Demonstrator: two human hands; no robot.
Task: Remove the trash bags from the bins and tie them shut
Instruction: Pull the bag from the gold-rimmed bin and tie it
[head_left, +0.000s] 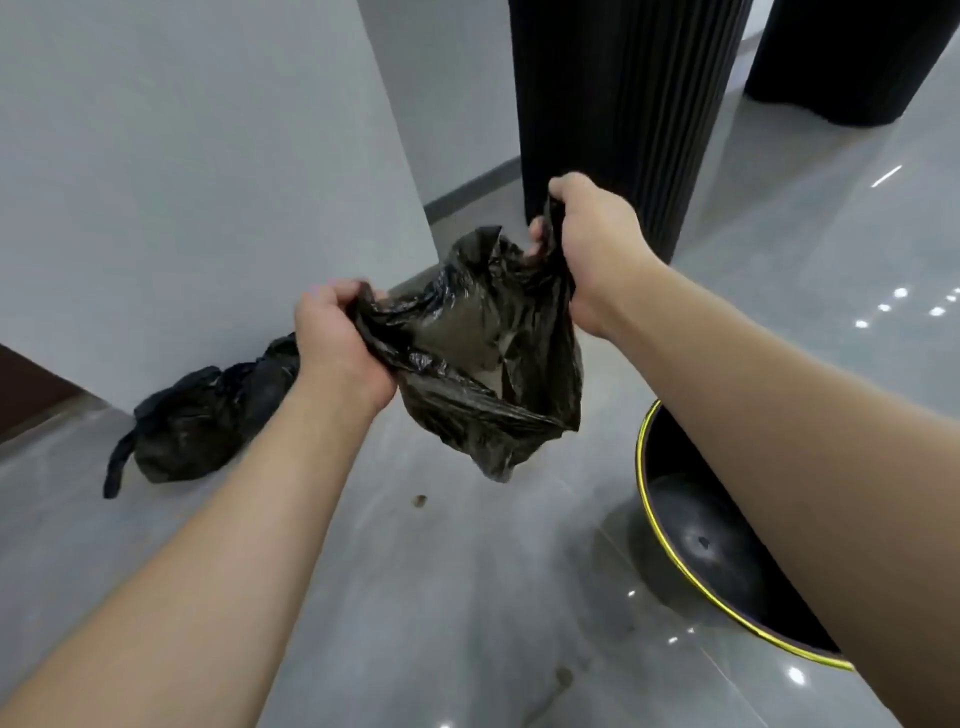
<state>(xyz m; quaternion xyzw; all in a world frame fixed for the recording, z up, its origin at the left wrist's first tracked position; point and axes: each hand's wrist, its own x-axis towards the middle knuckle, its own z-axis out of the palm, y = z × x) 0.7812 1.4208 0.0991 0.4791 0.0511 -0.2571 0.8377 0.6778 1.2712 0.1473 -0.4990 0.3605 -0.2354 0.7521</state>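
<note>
A black trash bag (478, 358) hangs in the air above the grey floor, its mouth stretched wide between my hands. My left hand (337, 343) grips the bag's left rim in curled fingers. Higher and farther off, my right hand (592, 234) grips the right rim. At the lower right stands a round black bin (696, 545) with a yellow rim, bare inside, partly hidden by my right forearm. A second black trash bag (208, 421) lies on the floor at the left against the wall, bunched at its end.
A grey wall (208, 182) rises on the left. A black ribbed column (618, 104) stands behind the bag, and another dark one (852, 57) stands at the top right. The floor (441, 597) is glossy grey tile with a small brown speck (420, 500).
</note>
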